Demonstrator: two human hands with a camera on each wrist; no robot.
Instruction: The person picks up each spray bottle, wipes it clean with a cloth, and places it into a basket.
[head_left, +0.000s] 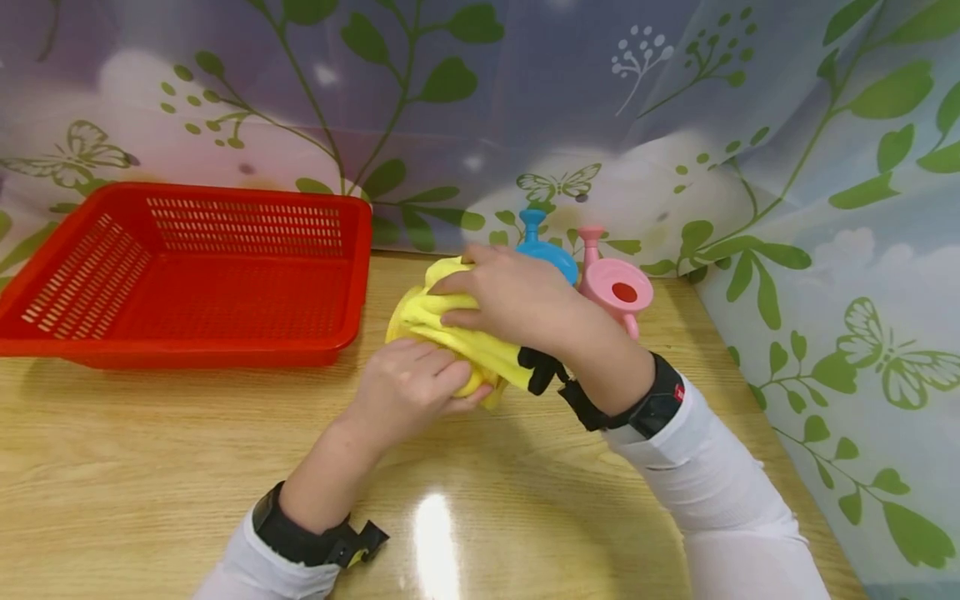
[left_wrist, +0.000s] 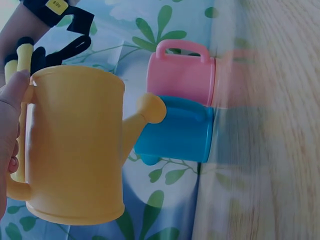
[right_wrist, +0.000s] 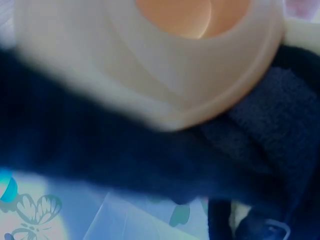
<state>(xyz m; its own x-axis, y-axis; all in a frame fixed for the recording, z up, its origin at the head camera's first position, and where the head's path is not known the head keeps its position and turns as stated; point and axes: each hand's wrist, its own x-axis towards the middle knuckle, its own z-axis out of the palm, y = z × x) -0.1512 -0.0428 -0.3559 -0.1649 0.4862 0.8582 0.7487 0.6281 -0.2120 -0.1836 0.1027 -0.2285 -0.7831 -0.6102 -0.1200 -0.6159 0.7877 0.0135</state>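
In the head view my left hand (head_left: 408,387) grips a yellow watering can, which is largely hidden there. The left wrist view shows the can's body (left_wrist: 75,145) and spout plainly, with the left thumb at its handle. My right hand (head_left: 521,296) lies over a yellow cloth (head_left: 487,346) with black trim and holds it against the can, fingers bent into the fabric. The right wrist view shows the can's pale rim (right_wrist: 200,85) close up and blurred, beside dark cloth (right_wrist: 100,140).
A red slotted basket (head_left: 217,348) stands on the wooden table (head_left: 150,467) at the left. Behind my right hand, a blue watering can (head_left: 546,254) and a pink watering can (head_left: 615,283) stand near the leaf-patterned backdrop (head_left: 637,142).
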